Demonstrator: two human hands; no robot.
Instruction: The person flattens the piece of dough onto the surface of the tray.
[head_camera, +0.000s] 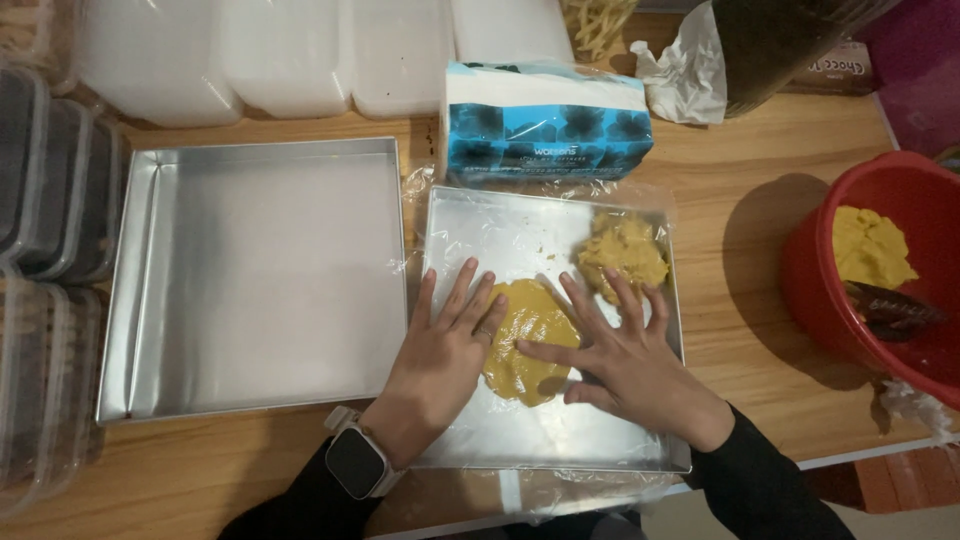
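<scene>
Pressing down with flat, spread fingers, the left hand (445, 345) and the right hand (625, 355) both rest on a flattened patch of yellow dough (527, 340); neither grips anything, the palms lie open and the fingertips touch the dough's edges from 9 o'clock and 3 o'clock. The dough lies near the middle of a square metal tray (470, 440) lined with clear plastic film (500, 240), which wrinkles over the tray's rim. A second, rougher lump of dough (622, 250) sits in the same tray at 1 o'clock from the flattened patch, just beyond the right fingertips and apart from them. The left wrist wears a smartwatch (357, 462), and both forearms are in dark sleeves. At 9 o'clock, just beside the lined tray, an empty metal tray (260, 275) lies on the wooden bench (740, 200). At 12 o'clock a blue-and-white tissue pack (545, 125) stands against the lined tray's far edge. At 3 o'clock, well apart, a red bowl (815, 270) holds more yellow dough (872, 248) and a dark utensil (890, 308). Stacked plastic containers (55, 190) line the bench at 9 o'clock, and white lidded boxes (290, 55) stand at 11 o'clock.
</scene>
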